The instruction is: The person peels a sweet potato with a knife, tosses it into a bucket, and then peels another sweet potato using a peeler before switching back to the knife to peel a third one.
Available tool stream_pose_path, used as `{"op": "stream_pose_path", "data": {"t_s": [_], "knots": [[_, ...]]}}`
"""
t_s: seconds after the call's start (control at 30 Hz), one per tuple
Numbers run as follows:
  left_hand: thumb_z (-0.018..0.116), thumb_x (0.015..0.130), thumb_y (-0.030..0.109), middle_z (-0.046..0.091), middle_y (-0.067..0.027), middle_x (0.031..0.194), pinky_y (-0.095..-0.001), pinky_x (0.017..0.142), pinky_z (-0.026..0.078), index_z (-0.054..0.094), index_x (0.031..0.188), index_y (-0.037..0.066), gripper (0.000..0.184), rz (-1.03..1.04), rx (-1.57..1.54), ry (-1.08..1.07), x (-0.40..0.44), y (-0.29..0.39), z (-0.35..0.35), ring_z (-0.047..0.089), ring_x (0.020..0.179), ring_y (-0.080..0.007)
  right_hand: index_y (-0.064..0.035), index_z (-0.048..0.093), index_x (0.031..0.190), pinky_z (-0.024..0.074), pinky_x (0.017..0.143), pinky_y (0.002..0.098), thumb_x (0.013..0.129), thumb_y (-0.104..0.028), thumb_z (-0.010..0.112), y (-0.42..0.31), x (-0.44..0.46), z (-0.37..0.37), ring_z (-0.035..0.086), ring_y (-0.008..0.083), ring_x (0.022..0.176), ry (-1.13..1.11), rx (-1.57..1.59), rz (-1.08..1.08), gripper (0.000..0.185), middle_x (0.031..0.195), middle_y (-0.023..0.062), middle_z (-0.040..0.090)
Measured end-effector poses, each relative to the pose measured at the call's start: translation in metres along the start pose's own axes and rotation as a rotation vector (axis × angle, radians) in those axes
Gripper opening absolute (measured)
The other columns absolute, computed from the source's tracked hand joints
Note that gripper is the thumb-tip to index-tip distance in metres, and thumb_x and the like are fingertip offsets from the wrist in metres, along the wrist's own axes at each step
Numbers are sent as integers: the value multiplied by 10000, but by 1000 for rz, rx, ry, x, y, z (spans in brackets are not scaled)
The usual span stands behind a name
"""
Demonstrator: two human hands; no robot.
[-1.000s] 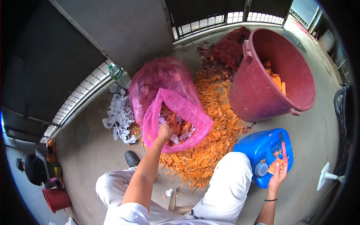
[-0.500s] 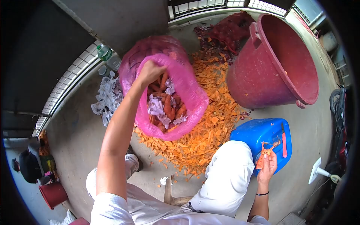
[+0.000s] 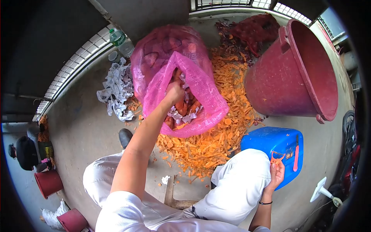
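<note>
My left hand (image 3: 176, 92) reaches into the mouth of a pink mesh bag (image 3: 208, 92), among carrots (image 3: 181, 107) and crumpled scraps of paper (image 3: 178, 116). Its fingers are hidden, so I cannot see whether they grip a carrot. Above my right knee, my right hand (image 3: 276, 176) is closed on an orange peeler (image 3: 276, 157), its head pointing up. Right behind it stands a blue plastic container (image 3: 266, 135) with a red-pink strip on its side. A wide heap of orange peelings (image 3: 193, 152) spreads on the floor beside and in front of the bag.
A big dark-red tub (image 3: 278, 81) stands tilted at the right, with a red mesh sack (image 3: 257, 33) behind it. Crumpled paper (image 3: 117, 91) and a plastic bottle (image 3: 121, 41) are left of the bag. Red buckets (image 3: 49, 183) stand at the far left.
My left hand has let go of the bag's rim and moved down into its opening. The rim has sagged into a peak. My right hand still holds the peeler.
</note>
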State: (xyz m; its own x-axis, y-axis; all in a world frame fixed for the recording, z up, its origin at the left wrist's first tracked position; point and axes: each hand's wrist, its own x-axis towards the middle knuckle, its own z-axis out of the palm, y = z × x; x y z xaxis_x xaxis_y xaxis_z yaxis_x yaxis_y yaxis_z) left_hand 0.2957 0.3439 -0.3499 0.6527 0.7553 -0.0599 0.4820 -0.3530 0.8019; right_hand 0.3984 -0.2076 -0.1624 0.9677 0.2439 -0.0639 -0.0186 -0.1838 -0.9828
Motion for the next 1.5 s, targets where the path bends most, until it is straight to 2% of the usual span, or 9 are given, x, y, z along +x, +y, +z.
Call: {"op": "stream_pose_path", "data": {"t_s": [0.1,0.13,0.27,0.6,0.83,0.87,0.93,1.17,1.5], "knots": [[729,838,224,744,-207,1167,-470,967,539,708,1285,149,454,-30,233,21,8,-18,10,696,1132,-384,53,595,1282,485,812,227,1035,-149,673,5,3,-6,617,84,924,19,0,12,328,1111,81,699],[722,829,178,667,-261,1312,-500,1002,524,501,1506,183,712,-93,330,-181,32,-43,11,652,1183,-459,46,599,1276,487,773,224,1036,-153,671,7,4,-9,614,81,879,27,37,32,320,1072,72,695],[706,871,350,653,-284,1330,-502,1011,517,483,1495,46,728,-131,376,-183,65,-42,18,638,1225,-453,18,607,1241,493,520,225,1034,-196,663,-1,10,-5,585,87,611,77,103,66,302,887,43,659],[647,903,536,632,-364,1299,-536,1119,409,428,1494,5,824,-175,670,4,58,-36,42,624,1214,-505,15,599,1233,523,498,231,1020,-202,670,-1,13,-8,591,90,594,69,163,74,312,837,42,643],[413,1003,624,713,-330,967,-539,922,501,710,941,-69,756,-411,98,125,-5,36,11,687,1027,-494,-6,595,1240,524,487,252,1026,-195,660,-5,13,-7,608,109,581,111,236,73,293,839,50,652],[479,999,516,719,-272,833,-514,745,540,700,869,-56,627,-167,-65,-7,-19,-13,23,708,788,-420,-6,595,1240,524,487,252,1026,-195,660,-13,14,-1,608,109,581,96,257,67,293,839,50,652],[587,928,206,662,-75,704,-337,431,430,702,841,59,206,-607,-790,-112,-86,71,-31,600,507,-186,-30,564,1287,523,474,264,1040,-220,640,-37,15,13,636,138,581,100,365,73,321,860,64,659],[577,983,354,652,-68,873,-322,608,474,633,1126,81,313,-587,-1276,-491,-213,131,-144,617,719,-193,-50,533,1388,515,461,263,1063,-208,605,-114,22,56,646,133,625,-182,514,-4,368,912,40,650],[696,927,420,719,-38,1041,-364,698,541,646,1229,119,429,-203,-1465,-213,-334,224,-283,673,871,-192,6,629,1308,532,542,227,980,-114,716,-251,-72,124,682,118,706,-737,396,-380,360,1002,77,716]]}}
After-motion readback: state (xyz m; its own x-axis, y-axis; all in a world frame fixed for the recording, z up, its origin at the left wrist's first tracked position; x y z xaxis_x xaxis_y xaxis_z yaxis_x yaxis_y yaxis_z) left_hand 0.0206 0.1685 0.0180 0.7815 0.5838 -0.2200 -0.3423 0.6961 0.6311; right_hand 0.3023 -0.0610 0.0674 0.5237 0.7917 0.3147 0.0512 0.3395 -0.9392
